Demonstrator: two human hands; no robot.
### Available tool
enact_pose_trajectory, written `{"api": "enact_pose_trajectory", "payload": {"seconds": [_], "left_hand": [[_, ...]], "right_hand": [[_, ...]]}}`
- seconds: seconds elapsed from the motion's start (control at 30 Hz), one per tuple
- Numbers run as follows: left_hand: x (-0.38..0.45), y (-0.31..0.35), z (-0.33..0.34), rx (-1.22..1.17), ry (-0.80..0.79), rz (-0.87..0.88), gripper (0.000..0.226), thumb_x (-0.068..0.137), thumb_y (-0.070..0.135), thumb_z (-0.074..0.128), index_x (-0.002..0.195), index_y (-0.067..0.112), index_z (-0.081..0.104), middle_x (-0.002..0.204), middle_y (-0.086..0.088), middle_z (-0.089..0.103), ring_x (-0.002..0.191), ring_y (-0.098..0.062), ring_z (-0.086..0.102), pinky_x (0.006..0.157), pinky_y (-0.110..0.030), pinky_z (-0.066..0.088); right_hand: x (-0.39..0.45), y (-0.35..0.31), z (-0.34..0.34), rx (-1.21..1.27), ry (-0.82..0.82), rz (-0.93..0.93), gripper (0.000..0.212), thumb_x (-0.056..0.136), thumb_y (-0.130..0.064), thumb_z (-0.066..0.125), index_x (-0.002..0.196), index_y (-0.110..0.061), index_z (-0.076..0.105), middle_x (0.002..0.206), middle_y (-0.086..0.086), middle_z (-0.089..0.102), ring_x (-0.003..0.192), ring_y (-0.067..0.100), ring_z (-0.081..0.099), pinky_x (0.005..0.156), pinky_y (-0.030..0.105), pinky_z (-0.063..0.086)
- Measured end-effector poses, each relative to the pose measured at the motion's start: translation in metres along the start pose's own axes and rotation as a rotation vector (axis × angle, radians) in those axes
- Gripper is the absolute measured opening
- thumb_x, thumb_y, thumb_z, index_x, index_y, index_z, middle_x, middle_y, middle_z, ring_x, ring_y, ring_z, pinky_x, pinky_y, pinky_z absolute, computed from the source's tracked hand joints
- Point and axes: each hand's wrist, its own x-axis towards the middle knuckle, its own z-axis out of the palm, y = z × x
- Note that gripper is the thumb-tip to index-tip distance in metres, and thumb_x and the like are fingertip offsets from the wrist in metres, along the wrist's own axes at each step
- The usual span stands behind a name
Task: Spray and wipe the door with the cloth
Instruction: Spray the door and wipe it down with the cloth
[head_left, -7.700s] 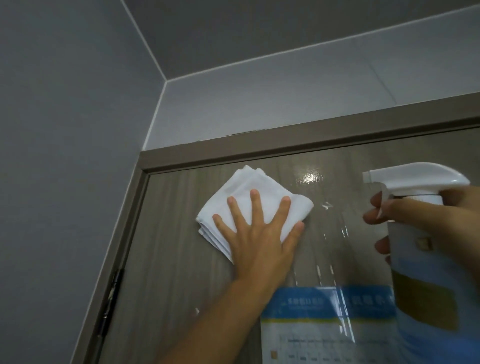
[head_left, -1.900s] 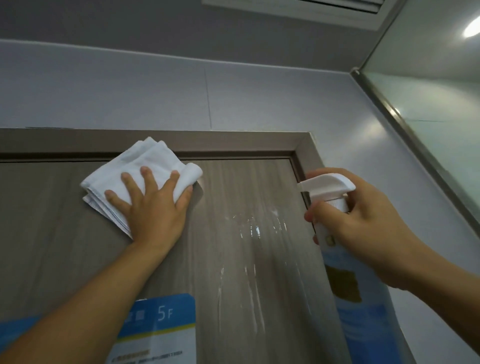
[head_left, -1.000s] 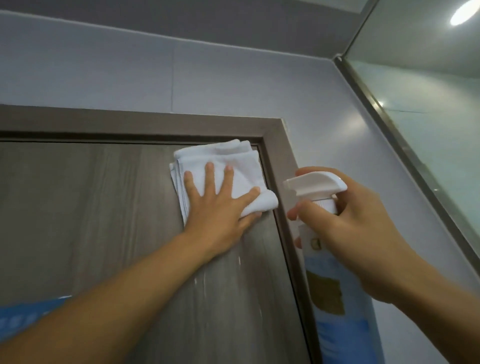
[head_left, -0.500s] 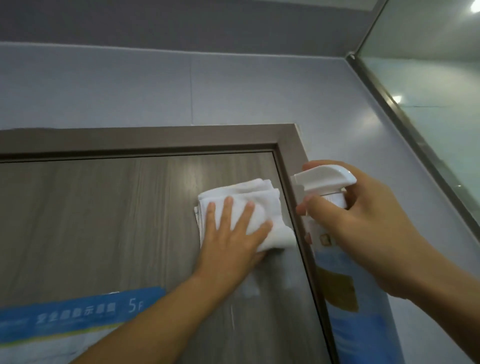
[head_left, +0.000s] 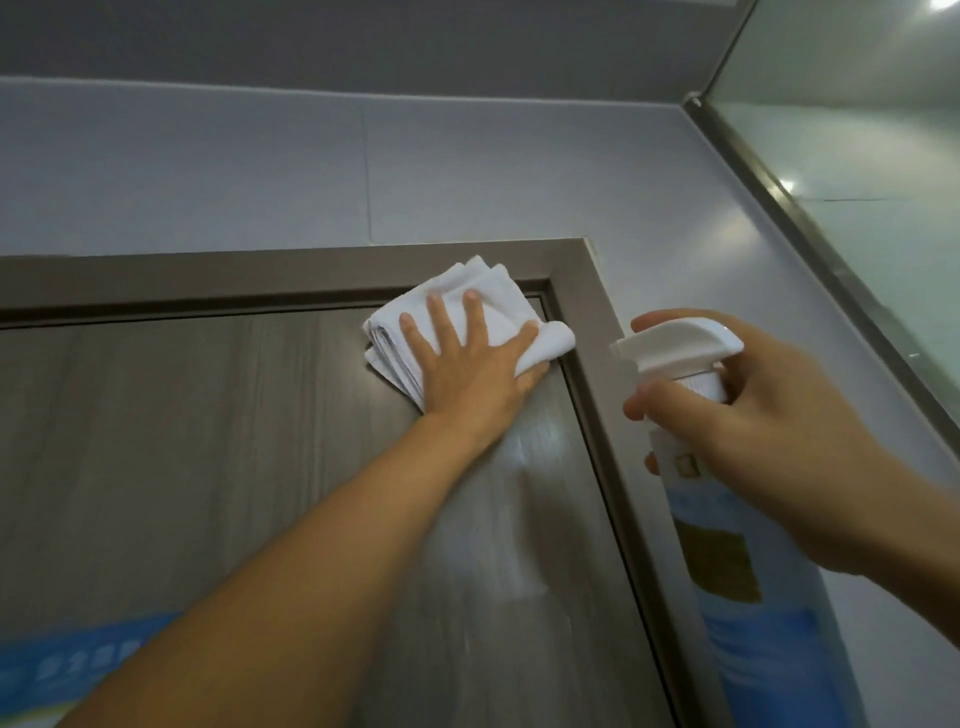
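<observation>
We press our left hand (head_left: 470, 374) flat on the folded white cloth (head_left: 462, 322), fingers (head_left: 441, 322) straight and spread wide, so the cloth is pinned against the door (head_left: 208, 441) in its top right corner. The cloth's upper edge laps over the dark gap at the top of the door and onto the door frame (head_left: 587, 322), and its right fold reaches the frame's upright. Our left forearm runs up across the door from the lower left. Just below the hand, the wood-grain surface of the door shows a pale, shiny streak that looks wet. Our right hand (head_left: 779, 431) holds the spray bottle (head_left: 727, 571) upright, near the frame and apart from the cloth, with its fingers curled round the neck below the white spray head (head_left: 680, 343); one finger lies across the front where the trigger would be, though we cannot see the trigger itself. The nozzle points left, toward the door. The bottle's body carries a blue and yellowish label that is too blurred to read. At the lower left of the door, part of a blue notice (head_left: 78, 670) shows behind our arm, with white characters we cannot make out. Above the frame is a pale grey wall (head_left: 363, 171), and to the right a glass panel (head_left: 857, 130) in a metal edge slants away.
</observation>
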Motion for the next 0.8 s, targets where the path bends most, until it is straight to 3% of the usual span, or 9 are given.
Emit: {"api": "enact_pose_trajectory", "payload": {"seconds": [0.13,0.2,0.27,0.43,0.5,0.6,0.8], "left_hand": [[-0.055,0.000,0.011,0.021,-0.053,0.380,0.062,0.097,0.076,0.021,0.156,0.056,0.019,0.172,-0.005,-0.012,0.152,-0.043,-0.027,0.112,-0.074,-0.018],[-0.089,-0.001,0.016,0.028,-0.067,0.507,0.062,0.097,0.074,0.017,0.156,0.054,0.023,0.172,-0.004,-0.012,0.152,-0.043,-0.027,0.112,-0.075,-0.018],[-0.121,-0.004,0.022,0.085,-0.054,0.596,0.061,0.097,0.072,0.024,0.155,0.051,0.025,0.172,-0.006,-0.007,0.152,-0.046,-0.023,0.112,-0.078,-0.014],[-0.159,-0.038,0.023,0.224,0.035,0.655,0.074,0.087,0.061,0.067,0.153,0.040,0.038,0.166,-0.015,0.027,0.150,-0.056,0.017,0.109,-0.081,0.023],[-0.150,-0.068,0.010,0.205,0.061,0.592,0.063,0.087,0.053,0.071,0.145,0.037,0.053,0.158,-0.018,0.043,0.143,-0.057,0.035,0.106,-0.078,0.032],[-0.133,-0.141,-0.011,0.198,0.044,0.342,0.050,0.094,0.053,0.049,0.136,0.033,0.065,0.147,-0.018,0.056,0.133,-0.058,0.047,0.103,-0.076,0.038],[-0.157,-0.307,-0.053,0.187,0.014,-0.234,0.056,0.104,0.063,0.025,0.154,0.041,0.039,0.164,-0.014,0.032,0.145,-0.056,0.023,0.110,-0.077,0.021]], "right_hand": [[0.002,-0.007,0.018,0.007,0.023,0.001,0.033,0.089,-0.017,0.071,0.108,-0.043,0.062,0.092,-0.012,0.069,0.081,0.008,0.070,0.062,0.031,0.063],[0.001,-0.012,0.028,0.031,0.024,0.013,0.034,0.089,-0.018,0.070,0.112,-0.041,0.062,0.091,-0.006,0.071,0.080,0.014,0.071,0.068,0.039,0.064],[-0.002,-0.016,0.039,0.041,0.015,0.019,0.035,0.089,-0.020,0.070,0.116,-0.039,0.061,0.093,-0.004,0.070,0.083,0.016,0.070,0.068,0.037,0.061],[-0.014,-0.025,0.063,0.053,-0.009,0.045,0.035,0.088,-0.018,0.069,0.116,-0.038,0.062,0.092,-0.005,0.070,0.082,0.013,0.069,0.067,0.031,0.059],[-0.018,-0.027,0.067,0.050,-0.029,0.057,0.034,0.087,-0.019,0.070,0.114,-0.039,0.061,0.092,-0.006,0.070,0.080,0.013,0.070,0.067,0.032,0.061],[-0.024,-0.029,0.069,0.078,-0.055,0.089,0.037,0.085,-0.020,0.067,0.118,-0.036,0.061,0.098,0.004,0.071,0.085,0.024,0.072,0.071,0.042,0.063],[-0.029,-0.028,0.073,0.104,-0.052,0.135,0.035,0.086,-0.018,0.068,0.113,-0.040,0.061,0.097,0.005,0.071,0.078,0.022,0.072,0.054,0.024,0.060]]}}
